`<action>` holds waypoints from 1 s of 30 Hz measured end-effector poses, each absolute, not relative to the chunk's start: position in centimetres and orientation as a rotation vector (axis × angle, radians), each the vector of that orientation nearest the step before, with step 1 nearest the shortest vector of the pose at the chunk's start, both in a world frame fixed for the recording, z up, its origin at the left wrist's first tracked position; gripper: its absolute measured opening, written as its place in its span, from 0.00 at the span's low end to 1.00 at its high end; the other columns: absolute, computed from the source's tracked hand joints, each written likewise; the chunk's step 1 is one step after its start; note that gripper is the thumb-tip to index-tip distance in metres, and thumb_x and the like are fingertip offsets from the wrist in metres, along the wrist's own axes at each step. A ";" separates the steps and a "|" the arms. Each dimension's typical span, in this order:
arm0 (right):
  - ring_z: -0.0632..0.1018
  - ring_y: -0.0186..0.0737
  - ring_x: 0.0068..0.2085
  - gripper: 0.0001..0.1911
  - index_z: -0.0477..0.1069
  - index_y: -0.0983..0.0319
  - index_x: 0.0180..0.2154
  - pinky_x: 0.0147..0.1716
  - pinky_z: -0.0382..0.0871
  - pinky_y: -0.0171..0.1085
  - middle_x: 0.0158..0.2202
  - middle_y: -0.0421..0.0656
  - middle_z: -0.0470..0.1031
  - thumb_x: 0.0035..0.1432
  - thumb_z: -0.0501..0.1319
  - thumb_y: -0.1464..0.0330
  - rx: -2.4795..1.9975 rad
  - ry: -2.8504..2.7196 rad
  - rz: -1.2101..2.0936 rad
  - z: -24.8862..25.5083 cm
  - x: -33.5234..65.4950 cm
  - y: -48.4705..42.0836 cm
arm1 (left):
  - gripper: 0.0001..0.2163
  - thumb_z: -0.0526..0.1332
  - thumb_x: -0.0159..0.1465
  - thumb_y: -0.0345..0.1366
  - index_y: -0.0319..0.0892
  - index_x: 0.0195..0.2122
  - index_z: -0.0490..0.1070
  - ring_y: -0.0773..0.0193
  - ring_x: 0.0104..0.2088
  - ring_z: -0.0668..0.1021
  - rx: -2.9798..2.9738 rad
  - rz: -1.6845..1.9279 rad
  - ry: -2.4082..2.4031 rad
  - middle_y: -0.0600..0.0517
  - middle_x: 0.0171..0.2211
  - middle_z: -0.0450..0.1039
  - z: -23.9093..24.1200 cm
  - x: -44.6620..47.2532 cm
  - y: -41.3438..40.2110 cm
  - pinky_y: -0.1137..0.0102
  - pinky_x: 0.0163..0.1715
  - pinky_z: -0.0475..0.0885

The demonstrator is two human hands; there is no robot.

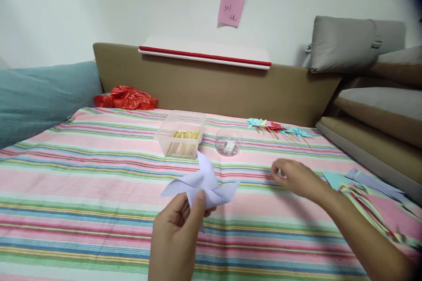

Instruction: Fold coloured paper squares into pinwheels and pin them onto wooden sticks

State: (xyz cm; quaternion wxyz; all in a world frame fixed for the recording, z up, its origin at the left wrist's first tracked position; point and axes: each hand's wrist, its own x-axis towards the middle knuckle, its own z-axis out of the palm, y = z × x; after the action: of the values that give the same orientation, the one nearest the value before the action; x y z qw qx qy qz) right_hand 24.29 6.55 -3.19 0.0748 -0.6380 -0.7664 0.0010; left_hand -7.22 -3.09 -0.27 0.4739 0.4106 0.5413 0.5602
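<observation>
My left hand (183, 224) pinches a pale lavender paper pinwheel (202, 182) at its centre, thumb in front and fingers behind. Its folded blades spread out around my thumb, and no stick shows on it. Over the cloth to the right is my right hand (293, 176), its fingers curled with thumb and forefinger together; whatever may be between them is hidden. Beyond the hands stands a clear plastic box (180, 136) holding many thin wooden sticks (184, 144). Beside it is a round clear container (228, 142) with small pieces inside, too small to make out.
Finished pinwheels on sticks (277, 129) lie at the back right. A heap of coloured paper pieces (379, 206) lies near my right forearm, beside stacked cushions (372, 140). A red plastic bag (128, 98) rests at the back left of the striped cloth (99, 228).
</observation>
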 end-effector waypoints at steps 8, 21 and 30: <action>0.79 0.52 0.55 0.21 0.72 0.65 0.57 0.54 0.73 0.49 0.55 0.53 0.79 0.68 0.50 0.70 -1.894 -2.008 0.004 -10.0 28.1 -1.9 | 0.17 0.70 0.55 0.53 0.43 0.28 0.77 0.56 0.34 0.79 1.149 1.304 1.293 0.51 0.27 0.78 -1.2 -6.0 -2.0 0.68 0.35 0.75; 0.80 0.51 0.51 0.18 0.77 0.65 0.51 0.54 0.73 0.53 0.49 0.53 0.81 0.71 0.54 0.63 -1.777 -1.660 0.283 -11.8 29.4 -2.6 | 0.18 0.69 0.59 0.53 0.44 0.25 0.73 0.61 0.31 0.73 1.290 1.214 1.289 0.55 0.24 0.72 -2.8 -3.5 -0.8 0.70 0.32 0.67; 0.82 0.43 0.45 0.15 0.78 0.64 0.43 0.50 0.76 0.49 0.44 0.44 0.82 0.68 0.63 0.59 -1.647 -1.639 0.774 -11.3 31.7 0.8 | 0.15 0.69 0.60 0.50 0.43 0.26 0.76 0.59 0.33 0.76 1.279 1.185 1.206 0.52 0.26 0.76 -2.0 -1.5 -1.6 0.71 0.31 0.71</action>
State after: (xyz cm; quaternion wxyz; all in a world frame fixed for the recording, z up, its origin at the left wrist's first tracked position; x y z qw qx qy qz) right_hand 31.68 0.80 -11.29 0.3394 -0.6326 -0.6294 0.2974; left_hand -1.46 -1.55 -2.04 0.4889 0.5263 0.4964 0.4875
